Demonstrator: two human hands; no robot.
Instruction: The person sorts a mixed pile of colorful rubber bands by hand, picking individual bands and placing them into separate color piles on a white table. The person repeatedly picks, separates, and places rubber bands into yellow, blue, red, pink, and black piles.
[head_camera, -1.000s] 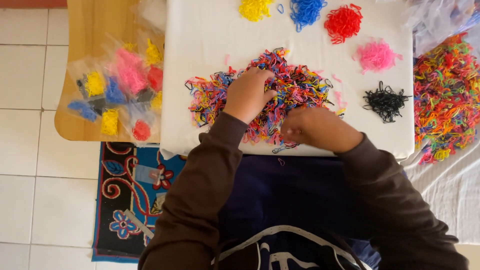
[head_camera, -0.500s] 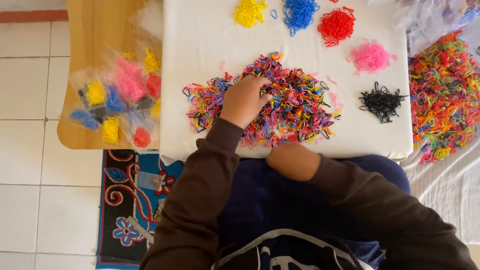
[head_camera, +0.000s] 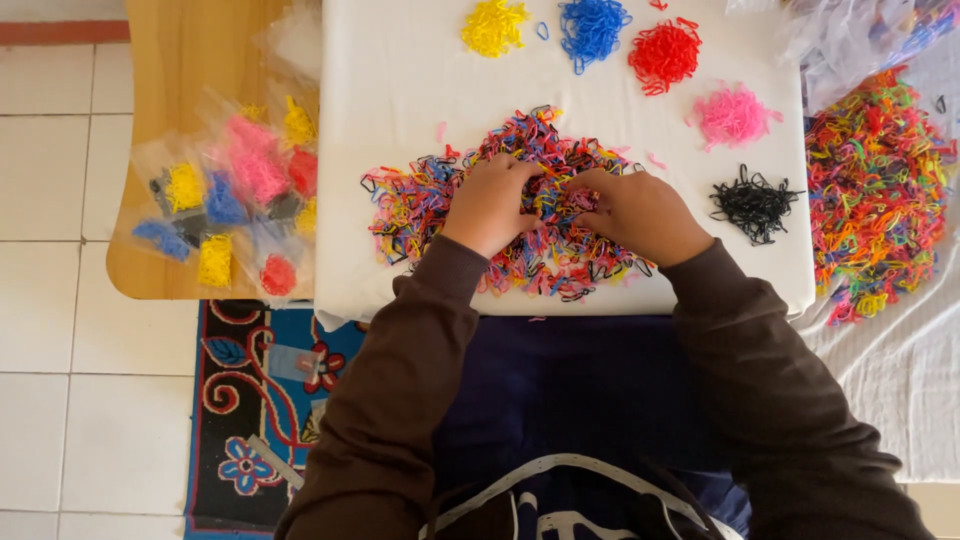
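Note:
A mixed heap of small coloured rubber bands (head_camera: 420, 205) lies in the middle of a white table (head_camera: 390, 80). My left hand (head_camera: 490, 205) and my right hand (head_camera: 640, 212) both rest on the heap, fingers curled into the bands and nearly touching each other. Whether either hand pinches a band is hidden by the fingers. Sorted piles lie beyond the heap: yellow (head_camera: 493, 27), blue (head_camera: 594, 28), red (head_camera: 664, 55), pink (head_camera: 732, 116) and black (head_camera: 753, 205).
A wooden side table (head_camera: 180, 60) on the left carries clear bags of sorted coloured bands (head_camera: 235, 195). A large mixed heap of bands (head_camera: 875, 200) lies on white cloth at the right. A patterned rug (head_camera: 240, 400) covers the tiled floor below.
My right hand has come up from the table's near edge onto the mixed heap, beside my left hand. The left hand has stayed on the heap.

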